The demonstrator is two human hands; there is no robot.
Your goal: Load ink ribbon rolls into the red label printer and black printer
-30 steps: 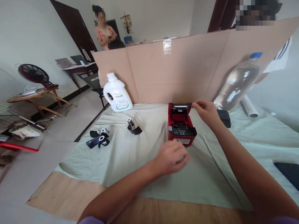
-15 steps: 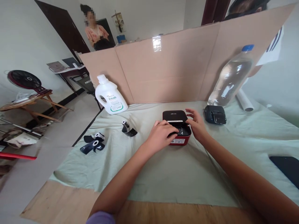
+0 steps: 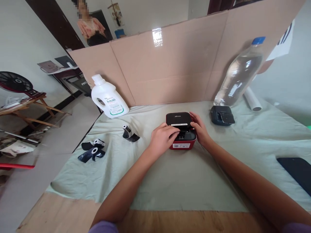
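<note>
Probably light and stiff, the red device (image 3: pixel 183 142) is best gripped at three o'clock; fingers (image 3: pixel 170 130) are half-curled, hold unclear.

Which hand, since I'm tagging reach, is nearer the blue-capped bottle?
Right: the right hand is left and in front of the blue-capped bottle; the left hand is farther left.

Soft daylight-like light | white glare on tape (image 3: pixel 157 37) | shiny clear bottle (image 3: pixel 239 76) | edges stretched
</note>
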